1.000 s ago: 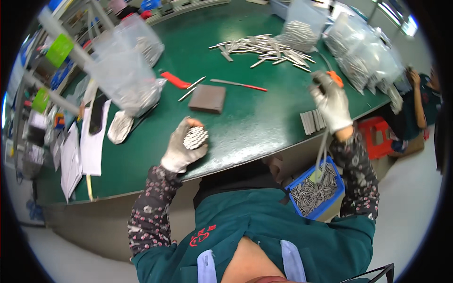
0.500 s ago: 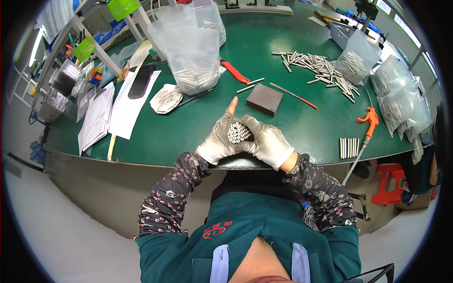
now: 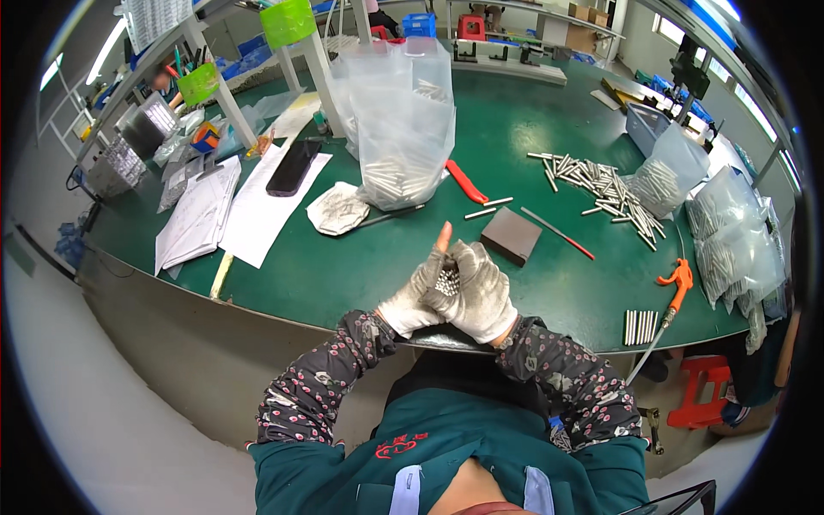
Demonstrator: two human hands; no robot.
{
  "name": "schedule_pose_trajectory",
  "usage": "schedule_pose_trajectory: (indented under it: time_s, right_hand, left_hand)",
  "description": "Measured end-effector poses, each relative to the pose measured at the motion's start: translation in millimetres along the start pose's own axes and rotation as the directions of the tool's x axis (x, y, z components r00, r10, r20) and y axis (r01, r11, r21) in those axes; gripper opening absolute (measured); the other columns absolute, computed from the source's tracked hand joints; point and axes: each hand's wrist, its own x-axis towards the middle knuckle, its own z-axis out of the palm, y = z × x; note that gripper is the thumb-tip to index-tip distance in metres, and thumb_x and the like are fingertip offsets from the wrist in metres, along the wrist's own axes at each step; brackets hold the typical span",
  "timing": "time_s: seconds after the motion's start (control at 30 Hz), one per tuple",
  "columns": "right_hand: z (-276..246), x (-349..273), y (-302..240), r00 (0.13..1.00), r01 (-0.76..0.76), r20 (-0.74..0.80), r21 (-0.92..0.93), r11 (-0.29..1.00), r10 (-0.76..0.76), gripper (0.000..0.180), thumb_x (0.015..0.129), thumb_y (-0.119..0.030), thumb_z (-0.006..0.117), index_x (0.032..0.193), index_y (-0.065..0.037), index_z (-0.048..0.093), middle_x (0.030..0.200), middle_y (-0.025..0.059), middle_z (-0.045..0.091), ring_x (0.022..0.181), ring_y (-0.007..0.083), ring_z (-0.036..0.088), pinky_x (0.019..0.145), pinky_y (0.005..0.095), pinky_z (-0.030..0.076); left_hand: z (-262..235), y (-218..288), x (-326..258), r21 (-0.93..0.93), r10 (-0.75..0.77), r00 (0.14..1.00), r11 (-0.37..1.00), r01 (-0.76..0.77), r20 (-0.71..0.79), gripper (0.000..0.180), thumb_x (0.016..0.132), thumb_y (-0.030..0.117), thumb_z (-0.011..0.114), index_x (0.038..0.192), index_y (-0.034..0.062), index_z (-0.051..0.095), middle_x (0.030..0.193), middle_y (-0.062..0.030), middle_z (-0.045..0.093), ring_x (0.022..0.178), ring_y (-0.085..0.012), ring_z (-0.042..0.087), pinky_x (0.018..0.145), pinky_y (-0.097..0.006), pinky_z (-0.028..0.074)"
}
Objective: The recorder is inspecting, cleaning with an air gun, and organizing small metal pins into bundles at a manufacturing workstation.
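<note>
Both hands wear whitish gloves and meet at the table's near edge around a bundle of short metal pins [image 3: 447,281], whose round ends face up. My left hand [image 3: 417,299] is closed around the bundle's left side, a bare thumb tip sticking up from the glove. Over the right side and part of the top curls my right hand [image 3: 482,296], hiding many of the pins. Just beyond the hands sits a dark grey block [image 3: 511,235]. Two loose pins [image 3: 487,207] lie behind it, and a thin red-handled file [image 3: 558,233] rests to its right.
A pile of loose pins [image 3: 605,189] lies at the back right, near filled plastic bags [image 3: 734,236]. An orange air gun [image 3: 678,281] is beside a row of pins [image 3: 640,327]. Left are a large bag of pins [image 3: 396,129], a crumpled white cloth [image 3: 338,209], a phone [image 3: 293,167] and papers [image 3: 199,210].
My right hand has turned and curled its fingers over the bundle, so fewer pin ends show. The head view has tilted up, bringing more of the room behind the table into sight.
</note>
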Motion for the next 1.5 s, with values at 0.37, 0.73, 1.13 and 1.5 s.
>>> schedule_pose_trajectory:
  time_s: [0.37,0.73,1.13,1.5]
  right_hand:
    - [14.0,11.9,-2.5,0.984,0.176,-0.031,0.137,0.975,-0.173,0.061,0.063,-0.049,0.073,0.098,-0.002,0.054,0.093,0.016,0.054,0.079,0.0343,0.056,0.068,0.0416,0.046]
    - [5.5,17.5,-8.4,0.955,0.275,0.083,0.101,0.956,-0.284,0.019,0.064,-0.019,0.066,0.08,-0.01,0.059,0.077,0.0087,0.057,0.067,0.0297,0.053,0.056,0.0388,0.045]
    - [-12.4,34.7,2.8,0.938,0.318,-0.188,0.125,0.94,-0.292,0.008,0.063,0.001,0.058,0.068,-0.005,0.056,0.063,0.0067,0.055,0.057,0.0227,0.052,0.053,0.0318,0.043]
    - [-13.9,17.4,19.8,0.675,-0.413,0.326,0.91,-0.027,0.662,0.012,0.079,-0.014,0.058,0.084,-0.003,0.059,0.068,0.0048,0.059,0.058,0.0167,0.059,0.056,0.0267,0.047]
  left_hand:
    - [-17.6,-10.3,-8.3,0.192,-0.197,0.975,0.966,0.174,0.107,0.089,0.068,0.047,0.066,0.136,0.0046,0.027,0.132,-0.0079,0.04,0.123,-0.0252,0.037,0.106,-0.052,0.01]
    - [-17.7,6.2,-3.8,0.89,-0.501,0.822,0.456,-0.016,0.271,0.076,0.073,0.061,0.047,0.136,0.021,0.033,0.143,-0.008,0.028,0.135,-0.0338,0.011,0.105,-0.057,-0.005]
    - [-29.3,-3.5,-28.6,0.53,-0.063,0.98,0.833,0.155,-0.188,0.067,0.061,0.019,0.074,0.122,0.0064,0.047,0.118,-0.0149,0.053,0.12,-0.0344,0.042,0.098,-0.043,0.034]
    - [-5.0,2.4,-23.3,0.472,-0.062,0.986,0.872,0.128,-0.153,0.098,0.06,0.036,0.077,0.136,0.0026,0.026,0.135,-0.0252,0.033,0.123,-0.039,0.038,0.1,-0.042,0.033]
